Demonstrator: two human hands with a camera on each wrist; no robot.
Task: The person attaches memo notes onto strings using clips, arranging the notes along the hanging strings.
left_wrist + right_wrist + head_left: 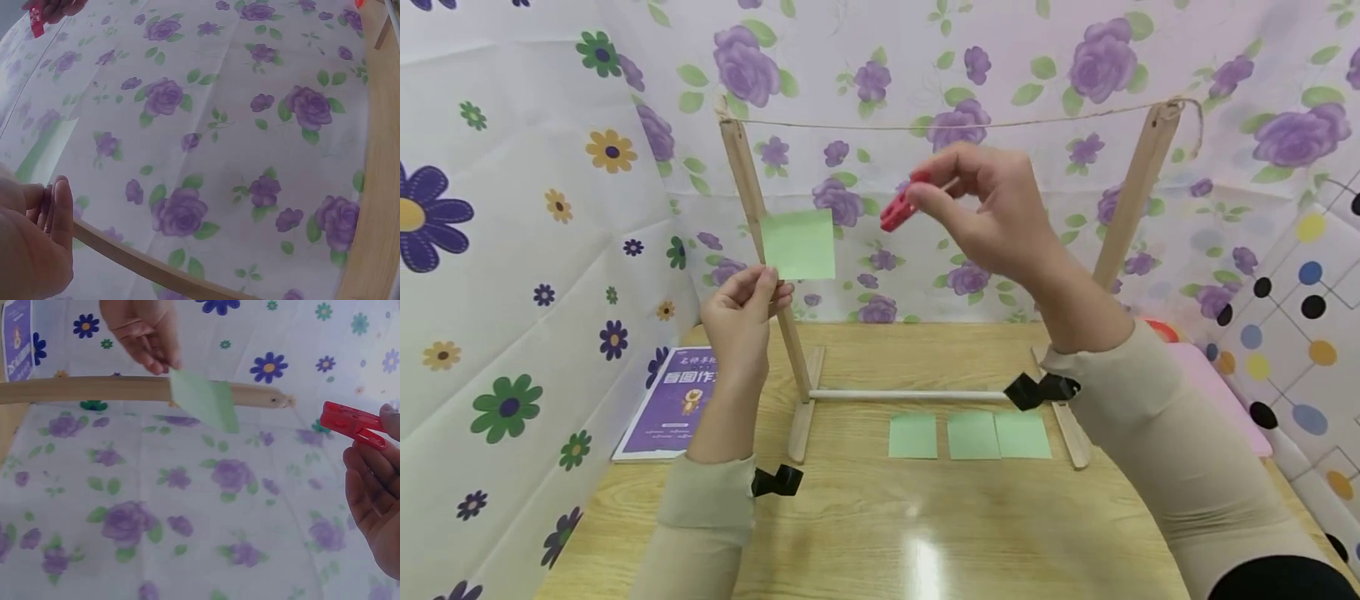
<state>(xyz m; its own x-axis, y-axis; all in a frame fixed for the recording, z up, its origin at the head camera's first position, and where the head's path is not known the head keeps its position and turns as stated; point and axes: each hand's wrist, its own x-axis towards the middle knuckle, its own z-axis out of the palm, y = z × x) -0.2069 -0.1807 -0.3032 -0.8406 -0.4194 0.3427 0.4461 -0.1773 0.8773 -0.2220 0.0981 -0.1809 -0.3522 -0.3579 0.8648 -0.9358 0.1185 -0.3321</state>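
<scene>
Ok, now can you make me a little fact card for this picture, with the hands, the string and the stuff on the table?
Left hand: pinches a green paper near its lower left corner
Right hand: holds a red clothespin
String: stretched between two wooden posts, nothing clipped on it
Table: three more green squares in a row, nearer than the white rod
Book: purple, partly behind the left arm

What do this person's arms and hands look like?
The left hand and right hand are bare. The left sleeve and right sleeve are plain beige, with a small angular black piece at each cuff. A black patch shows farther up the right one.
</scene>
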